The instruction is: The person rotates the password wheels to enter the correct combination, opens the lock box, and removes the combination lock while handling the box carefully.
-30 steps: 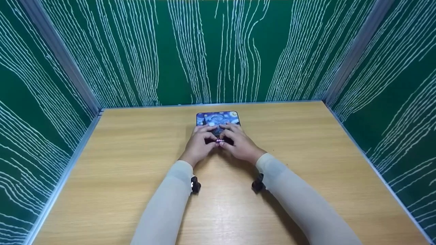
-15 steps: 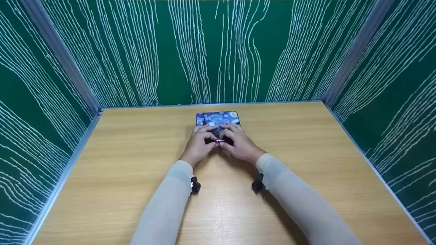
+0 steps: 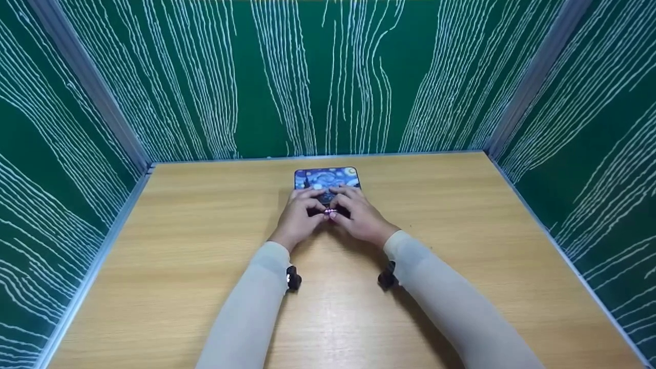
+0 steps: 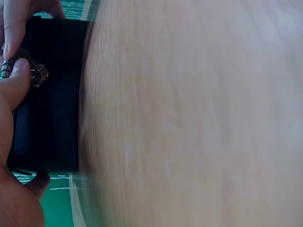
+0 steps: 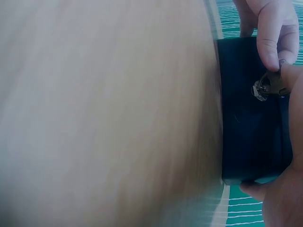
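A box (image 3: 328,178) with a blue swirling night-sky picture on its lid sits near the table's back edge. Its dark front (image 4: 47,127) fills much of the left wrist view's left side. At the middle of that front is a small metal latch (image 5: 271,86) with a ridged end piece (image 4: 6,69). My left hand (image 3: 300,218) pinches the latch between thumb and index finger, its other fingers along the box's left side and lid. From the right, my right hand (image 3: 359,218) pinches it too, its other fingers over the lid. Their fingertips hide part of the latch.
The box stands on a wooden table (image 3: 205,230). Green panels with white wavy lines (image 3: 359,77) rise behind and at both sides, joined by grey corner posts (image 3: 533,77). Black wrist cameras (image 3: 293,279) sit beneath both sleeves.
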{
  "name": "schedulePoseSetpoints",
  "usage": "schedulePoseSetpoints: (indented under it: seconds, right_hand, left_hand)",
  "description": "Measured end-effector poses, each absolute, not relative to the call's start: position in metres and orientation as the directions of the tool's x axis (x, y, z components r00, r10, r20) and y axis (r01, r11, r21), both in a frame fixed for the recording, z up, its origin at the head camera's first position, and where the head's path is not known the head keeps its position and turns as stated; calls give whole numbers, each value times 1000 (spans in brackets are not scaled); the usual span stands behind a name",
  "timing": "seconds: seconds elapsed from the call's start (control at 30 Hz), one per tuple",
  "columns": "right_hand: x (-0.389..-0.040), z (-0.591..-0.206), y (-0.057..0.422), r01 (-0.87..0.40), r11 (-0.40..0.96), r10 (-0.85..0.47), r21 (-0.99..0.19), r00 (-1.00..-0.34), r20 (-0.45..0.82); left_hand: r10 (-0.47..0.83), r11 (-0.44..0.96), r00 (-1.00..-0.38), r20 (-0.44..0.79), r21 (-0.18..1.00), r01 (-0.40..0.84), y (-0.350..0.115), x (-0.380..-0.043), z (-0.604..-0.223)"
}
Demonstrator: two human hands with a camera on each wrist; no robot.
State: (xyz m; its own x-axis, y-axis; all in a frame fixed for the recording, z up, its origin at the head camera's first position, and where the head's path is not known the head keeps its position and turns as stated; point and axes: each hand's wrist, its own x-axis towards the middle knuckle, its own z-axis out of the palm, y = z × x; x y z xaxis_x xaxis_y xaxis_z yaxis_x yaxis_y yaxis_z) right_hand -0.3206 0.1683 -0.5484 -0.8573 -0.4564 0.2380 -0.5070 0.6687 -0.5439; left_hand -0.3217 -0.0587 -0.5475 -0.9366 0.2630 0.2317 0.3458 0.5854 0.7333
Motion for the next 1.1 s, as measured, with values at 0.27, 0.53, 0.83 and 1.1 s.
schedulePoseSetpoints:
  seconds: [0.27,0.53,0.83,1.1]
  right_hand:
    - [-321,-550,168,-544,656,-469,-524,-837,282]
    - [-321,-550,170,-515,672,-456,-533,-854,250]
    - [-321,-548,168,-494,677,-444,-545,-865,232]
    - [-321,-548,168,-497,672,-446,-549,-863,236]
  left_hand:
    - [295,563,-915,275,724,399,-60,-321,-548]
    - [309,566,-912,270,718,405,-61,-322,-549]
    - [298,559,-918,264,731,391,-62,-322,-550]
    - [295,553,-918,265,736,391,-62,-322,-549]
